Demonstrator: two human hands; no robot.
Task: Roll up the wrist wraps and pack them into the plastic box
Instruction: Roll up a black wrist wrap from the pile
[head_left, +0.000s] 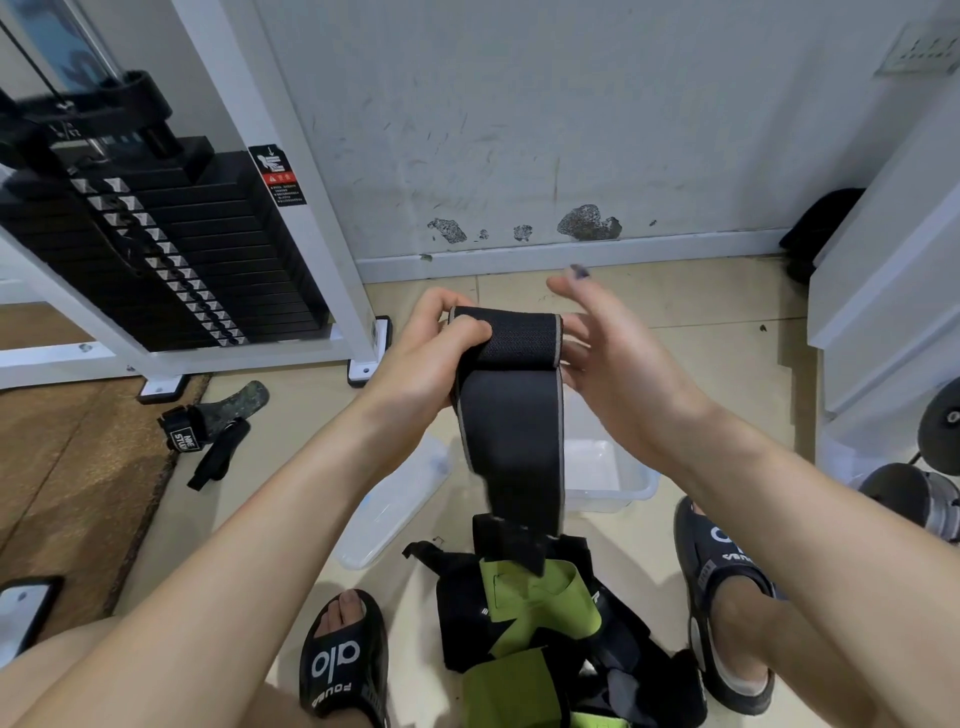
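The left hand (441, 338) grips the rolled end of the black wrist wrap (511, 410), its roll axis running across toward the open right hand (608, 348) just beside it, the loose tail hanging above the plastic box (623, 483).

The black elastic wrist wrap with grey edges (511, 395) is partly rolled at its top, its tail hanging down. My clear plastic box (631, 480) sits open on the tiled floor beneath it, beside a heap of black and green wraps (540, 623).
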